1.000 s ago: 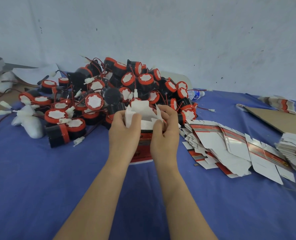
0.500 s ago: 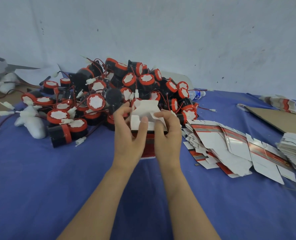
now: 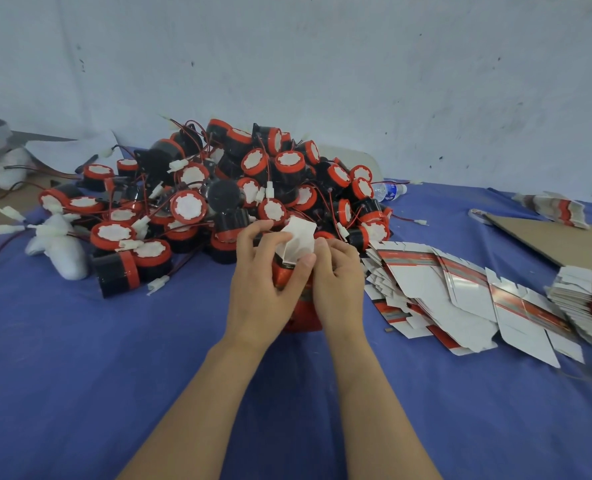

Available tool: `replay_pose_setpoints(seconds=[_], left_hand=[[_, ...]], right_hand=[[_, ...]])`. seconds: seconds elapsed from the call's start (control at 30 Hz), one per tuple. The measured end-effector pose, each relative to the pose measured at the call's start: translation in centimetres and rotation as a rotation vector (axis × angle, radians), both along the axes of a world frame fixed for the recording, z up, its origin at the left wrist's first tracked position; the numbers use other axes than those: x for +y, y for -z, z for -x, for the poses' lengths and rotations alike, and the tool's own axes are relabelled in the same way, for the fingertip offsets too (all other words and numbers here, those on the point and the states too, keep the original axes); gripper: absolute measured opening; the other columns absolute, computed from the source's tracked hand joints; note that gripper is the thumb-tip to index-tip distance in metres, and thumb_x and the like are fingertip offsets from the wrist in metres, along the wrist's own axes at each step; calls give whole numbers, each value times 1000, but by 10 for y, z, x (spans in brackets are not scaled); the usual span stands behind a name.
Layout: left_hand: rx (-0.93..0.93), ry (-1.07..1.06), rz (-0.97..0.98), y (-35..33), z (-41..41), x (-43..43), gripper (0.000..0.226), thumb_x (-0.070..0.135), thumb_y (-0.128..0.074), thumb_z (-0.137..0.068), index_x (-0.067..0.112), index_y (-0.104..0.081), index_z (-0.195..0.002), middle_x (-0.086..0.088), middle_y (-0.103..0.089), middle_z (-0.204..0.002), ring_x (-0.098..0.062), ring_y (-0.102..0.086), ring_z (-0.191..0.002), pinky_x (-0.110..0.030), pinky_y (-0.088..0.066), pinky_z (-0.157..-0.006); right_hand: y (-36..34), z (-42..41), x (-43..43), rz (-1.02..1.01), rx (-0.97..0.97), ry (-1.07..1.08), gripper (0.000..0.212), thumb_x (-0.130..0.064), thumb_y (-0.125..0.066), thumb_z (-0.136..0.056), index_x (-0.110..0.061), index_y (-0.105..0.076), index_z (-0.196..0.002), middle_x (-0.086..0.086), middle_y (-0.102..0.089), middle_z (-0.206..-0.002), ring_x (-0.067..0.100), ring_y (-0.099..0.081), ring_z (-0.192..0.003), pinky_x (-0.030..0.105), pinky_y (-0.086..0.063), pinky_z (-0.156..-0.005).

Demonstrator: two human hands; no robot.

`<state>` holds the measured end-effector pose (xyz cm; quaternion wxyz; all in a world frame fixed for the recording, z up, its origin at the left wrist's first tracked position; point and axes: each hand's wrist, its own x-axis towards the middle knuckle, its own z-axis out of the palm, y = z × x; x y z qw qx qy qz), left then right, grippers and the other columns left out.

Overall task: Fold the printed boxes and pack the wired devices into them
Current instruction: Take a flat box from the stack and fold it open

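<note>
Toward the far left of the table (image 3: 97,375) we see the heap of wired devices (image 3: 187,206), black drums with red rims and thin red leads. We judge them rigid and fairly dense, and the leads likely to snag on one another. Near the table's middle, the left hand (image 3: 260,292) curls round the printed box (image 3: 302,315), with its thumb laid across the white end flap (image 3: 299,237). We judge the box light and made of thin card, stiff along its creases but easily crushed, so it is best held by its side walls while the flaps are worked. Its long axis runs from the near edge toward the far edge, and its flapped end points away from us at the heap. Whether its lower end rests on the table we cannot tell. The right hand (image 3: 341,289) grips the box's right side, fingers curled in at the flaps. Toward the right edge lie the fanned flat blanks (image 3: 436,289).
</note>
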<state>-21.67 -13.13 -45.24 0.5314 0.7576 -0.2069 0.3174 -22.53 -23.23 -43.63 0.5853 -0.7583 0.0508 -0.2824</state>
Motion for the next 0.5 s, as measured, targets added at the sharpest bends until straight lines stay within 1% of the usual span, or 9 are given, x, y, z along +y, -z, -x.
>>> replay_pose_setpoints(seconds=[0.07, 0.1, 0.17, 0.23, 0.33, 0.4, 0.5], left_hand=[[-27, -25, 23, -1, 1, 1, 44, 53, -52, -85, 18, -61, -110, 11, -38, -128, 19, -37, -113, 3, -33, -87], [-45, -38, 35, -2, 2, 2, 42, 51, -53, -86, 17, -62, -108, 12, -39, -127, 18, -38, -113, 3, -33, -87], [-60, -49, 45, -5, 3, 3, 40, 50, -54, -85, 16, -65, -105, 12, -40, -126, 14, -40, -113, 2, -34, -88], [-51, -35, 35, -8, 4, 3, 40, 49, -55, -85, 16, -66, -104, 10, -43, -127, 7, -42, -114, 2, -34, -89], [-23, 2, 18, -10, 3, 4, 34, 43, -61, -86, 15, -67, -103, 5, -48, -128, 3, -45, -113, 0, -35, -90], [-21, 10, 13, -11, 3, 5, 30, 39, -62, -85, 14, -68, -102, 4, -49, -128, 5, -45, -113, 0, -35, -90], [-60, -2, -6, -13, 4, 4, 36, 44, -61, -86, 13, -68, -103, 3, -50, -128, 17, -42, -111, 0, -35, -89]], right_hand=[[-2, 1, -1, 44, 1, -63, 27, -28, -46, -100, -20, -70, -88, -13, -52, -111, -22, -47, -91, -5, -32, -74], [-4, 2, -3, 65, -4, -96, 29, -28, -46, -100, -22, -70, -85, -15, -53, -111, -22, -48, -92, -4, -33, -75], [-6, 4, -5, 97, -24, -137, 33, -28, -45, -100, -23, -70, -79, -18, -56, -112, -19, -50, -94, 0, -35, -78], [-8, 6, -7, 104, -48, -156, 35, -26, -43, -101, -24, -71, -80, -19, -60, -110, -14, -54, -95, 2, -38, -78], [-8, 7, -7, 104, -62, -144, 36, -23, -43, -101, -29, -67, -75, -14, -63, -97, -9, -56, -86, 3, -38, -72], [-7, 7, -7, 105, -46, -144, 38, -24, -42, -101, -28, -65, -72, -10, -63, -96, -5, -57, -83, 6, -40, -70], [-7, 7, -7, 95, -35, -144, 36, -25, -40, -102, -28, -66, -76, -10, -63, -101, -3, -57, -86, 9, -43, -72]])
